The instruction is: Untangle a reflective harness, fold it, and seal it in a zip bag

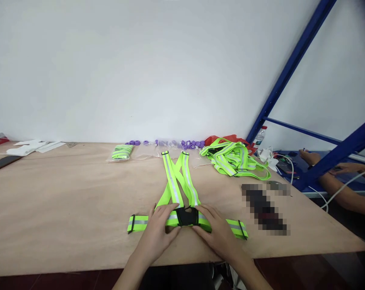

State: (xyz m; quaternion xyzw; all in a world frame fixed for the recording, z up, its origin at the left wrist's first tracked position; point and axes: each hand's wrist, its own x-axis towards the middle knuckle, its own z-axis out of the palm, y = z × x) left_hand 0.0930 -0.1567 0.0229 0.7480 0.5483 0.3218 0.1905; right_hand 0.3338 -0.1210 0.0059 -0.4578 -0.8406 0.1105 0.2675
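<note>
A lime-green reflective vest (190,181) made of straps with silver stripes lies on the table in front of me. Its two shoulder straps stretch away from me and cross, and its waist belt runs left to right. At the belt's middle sits a black buckle (187,217). My left hand (161,225) grips the belt just left of the buckle, thumb at the near edge and fingers over the far edge. On the buckle's other side, my right hand (217,229) holds the belt in the same way. Both palms hide parts of the belt; its ends stick out beyond them.
A heap of similar vests (233,159) lies at the back right, near a red bag (223,139). Behind are a bagged vest (122,152) and several purple rolls (192,144). A blurred dark object (263,209) lies right. Beyond the blue frame (291,60), another person's arms (342,189) show.
</note>
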